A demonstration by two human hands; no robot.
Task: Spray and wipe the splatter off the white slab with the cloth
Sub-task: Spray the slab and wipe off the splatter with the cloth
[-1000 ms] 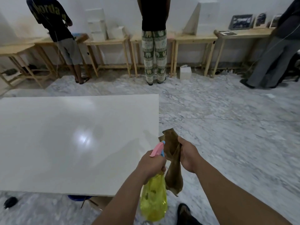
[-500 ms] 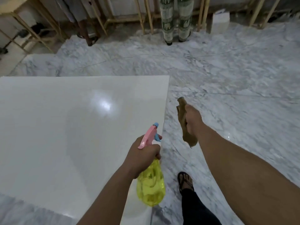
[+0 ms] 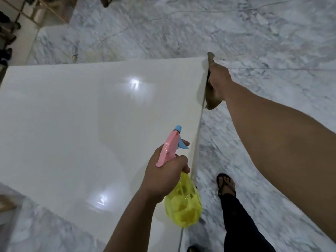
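The glossy white slab (image 3: 72,124) fills the left and middle of the view, with two light reflections on it; I cannot make out splatter on it. My left hand (image 3: 163,177) grips a yellow spray bottle (image 3: 183,204) by its neck, over the slab's right edge. Its pink head and blue nozzle point up and away over the slab, and one finger lies at the blue trigger. My right hand (image 3: 218,79) holds a brown cloth (image 3: 211,100) bunched in its fist beside the slab's far right edge. The cloth hangs below the hand.
Grey-veined marble floor (image 3: 254,42) surrounds the slab. My sandalled foot (image 3: 225,184) and dark trouser leg stand just right of the slab's edge. Wooden table legs (image 3: 45,10) and dark shoes (image 3: 7,33) show at the top left.
My view has tilted down and closed in on the slab. The right hand with the cloth has reached forward to the slab's far right edge. The bottle stays in my left hand.
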